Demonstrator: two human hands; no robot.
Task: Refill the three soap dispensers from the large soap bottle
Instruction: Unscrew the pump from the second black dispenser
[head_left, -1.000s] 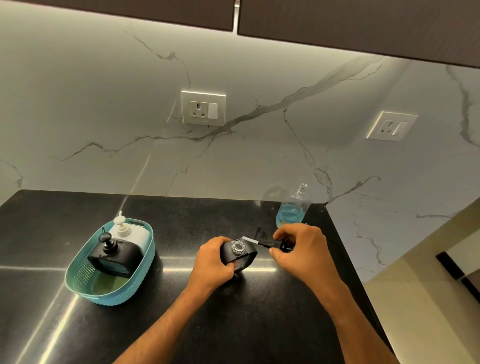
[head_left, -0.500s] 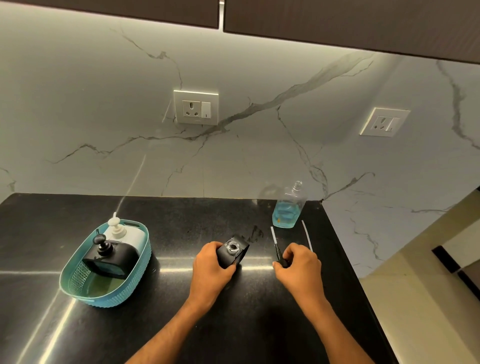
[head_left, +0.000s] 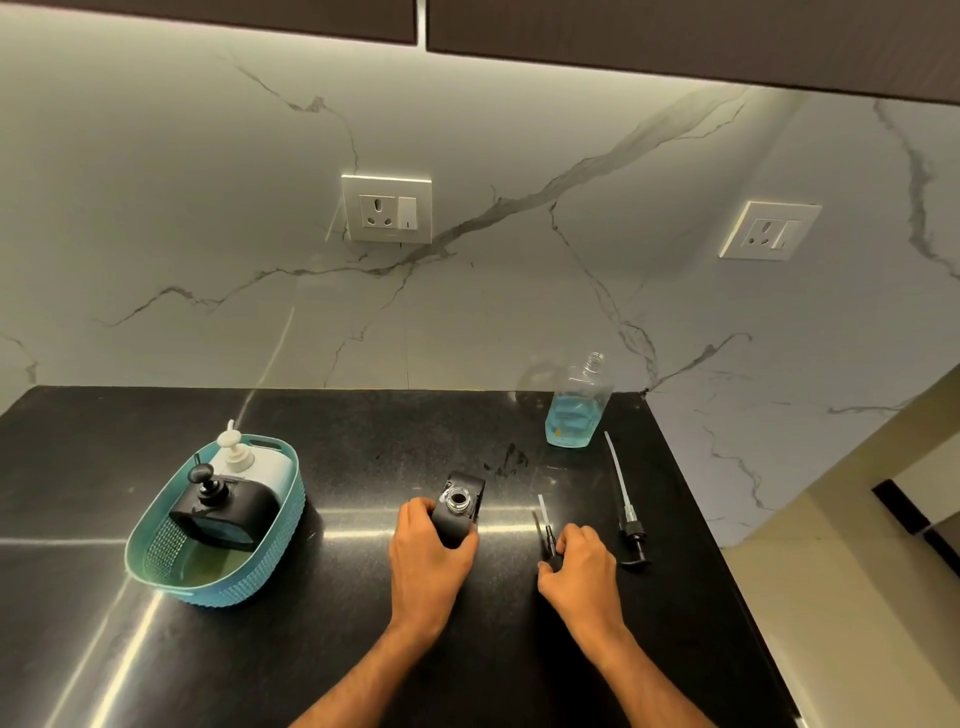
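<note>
Within left grip (head_left: 427, 545): open black dispenser (head_left: 459, 509)

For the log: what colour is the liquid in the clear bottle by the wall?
Blue, filling the lower part of the clear bottle; head view.

Head of the small pump (head_left: 549, 540) under the right hand (head_left: 582, 564); both forearms cut off at bottom edge.
</note>
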